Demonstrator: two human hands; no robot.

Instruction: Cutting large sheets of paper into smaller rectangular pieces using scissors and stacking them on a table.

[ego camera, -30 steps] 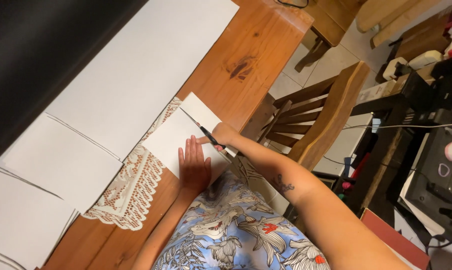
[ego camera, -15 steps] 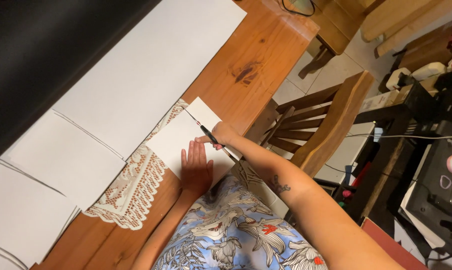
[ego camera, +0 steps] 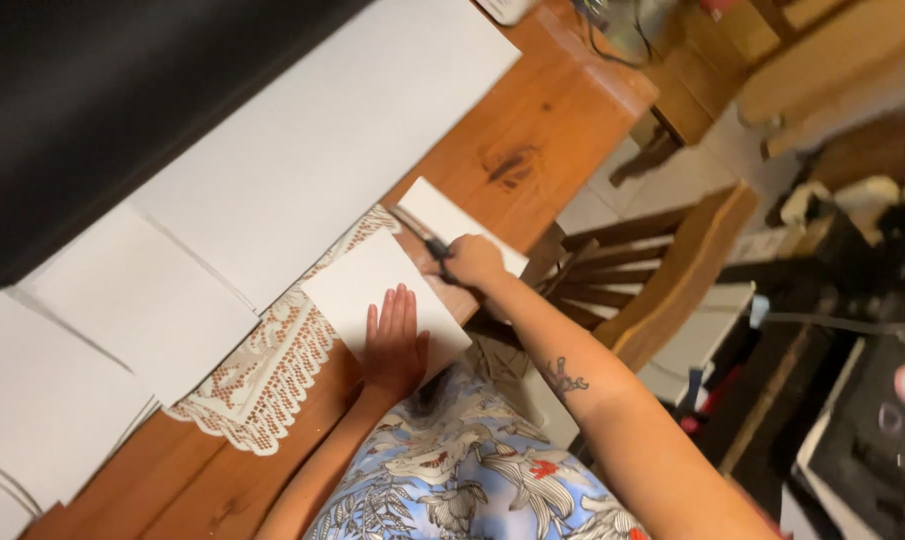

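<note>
A white sheet of paper [ego camera: 367,290] lies at the near edge of a wooden table [ego camera: 562,110]. My left hand [ego camera: 394,340] rests flat on it, fingers together, pinning it down. My right hand [ego camera: 469,265] grips dark-handled scissors [ego camera: 422,238], whose blades point up and away through the paper. A second white piece [ego camera: 452,215] lies on the far side of the blades, partly over the table edge.
A white lace cloth [ego camera: 262,380] lies under the paper. Several large white sheets [ego camera: 302,150] cover the table's left side beside a black surface [ego camera: 92,90]. A wooden chair [ego camera: 662,270] stands right of the table, with clutter on the floor beyond.
The scissors have advanced a little further along the cut in the paper. My left hand stays flat on the sheet.
</note>
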